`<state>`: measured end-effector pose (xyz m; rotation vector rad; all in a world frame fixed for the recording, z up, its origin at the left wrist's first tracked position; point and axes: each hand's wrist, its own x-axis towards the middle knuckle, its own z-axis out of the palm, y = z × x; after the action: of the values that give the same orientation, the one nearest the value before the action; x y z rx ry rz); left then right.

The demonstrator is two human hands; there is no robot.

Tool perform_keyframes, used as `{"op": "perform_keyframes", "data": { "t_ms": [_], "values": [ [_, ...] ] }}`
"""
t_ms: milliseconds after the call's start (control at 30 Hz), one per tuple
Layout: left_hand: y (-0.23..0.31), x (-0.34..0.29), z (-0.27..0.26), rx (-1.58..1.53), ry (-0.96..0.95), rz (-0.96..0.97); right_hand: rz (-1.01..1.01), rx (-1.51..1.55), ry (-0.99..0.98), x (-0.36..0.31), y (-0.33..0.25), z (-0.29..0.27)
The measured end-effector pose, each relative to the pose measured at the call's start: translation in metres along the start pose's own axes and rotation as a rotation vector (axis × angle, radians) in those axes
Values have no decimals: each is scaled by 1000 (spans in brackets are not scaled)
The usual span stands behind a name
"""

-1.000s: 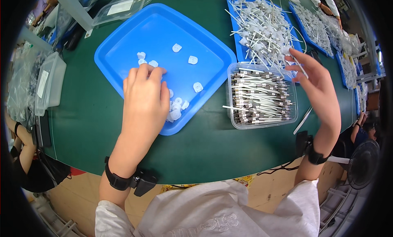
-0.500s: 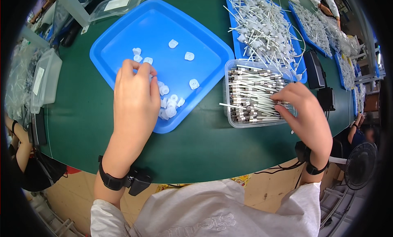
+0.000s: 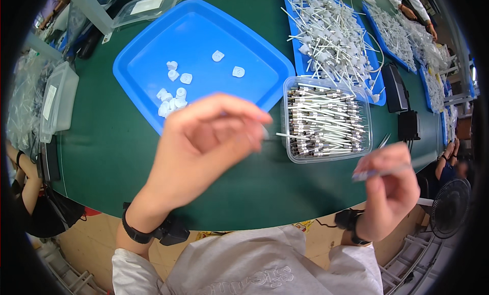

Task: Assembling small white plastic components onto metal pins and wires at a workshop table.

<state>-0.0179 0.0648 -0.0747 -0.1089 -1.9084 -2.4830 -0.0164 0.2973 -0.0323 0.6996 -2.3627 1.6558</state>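
Note:
Over the near corner of the blue tray [image 3: 239,27], my left hand [image 3: 198,147] pinches a small translucent plastic cap [image 3: 265,134], mostly hidden by the fingertips. Several similar white caps [image 3: 186,79] lie scattered in the tray. My right hand [image 3: 389,188] is raised near the table's front right edge, its fingers closed on a thin tube [image 3: 379,171] that is smeared by motion. Between the hands stands a clear plastic box [image 3: 290,153] full of thin white tubes with brown and silver fittings [image 3: 326,114]. One tube sticks out past its left wall.
Behind the box, a blue tray [image 3: 379,94] holds a heap of white tubes with caps on them [image 3: 331,37]. Black devices [image 3: 395,88] stand right of it. Clear containers [image 3: 63,101] sit at the left. Other people work at the far right and left edges.
My left hand has come out of the blue tray toward the right, with a cap in its fingertips. My right hand has left the clear box, moving nearer me with a tube.

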Motion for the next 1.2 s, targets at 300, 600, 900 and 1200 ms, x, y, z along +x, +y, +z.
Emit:
{"op": "perform_keyframes", "data": {
  "t_ms": [300, 600, 900, 1200],
  "values": [
    [3, -13, 13, -535, -274, -380, -241, 291, -39, -16, 7, 43],
    [-5, -14, 17, -621, -337, -342, -278, 98, -61, -18, 8, 40],
    [-11, -14, 17, -591, -379, -299, -369, -13, -113, -19, 5, 37],
    [-11, -14, 18, -599, -370, -309, -507, -199, -154, -23, 0, 36]
  ]
}}
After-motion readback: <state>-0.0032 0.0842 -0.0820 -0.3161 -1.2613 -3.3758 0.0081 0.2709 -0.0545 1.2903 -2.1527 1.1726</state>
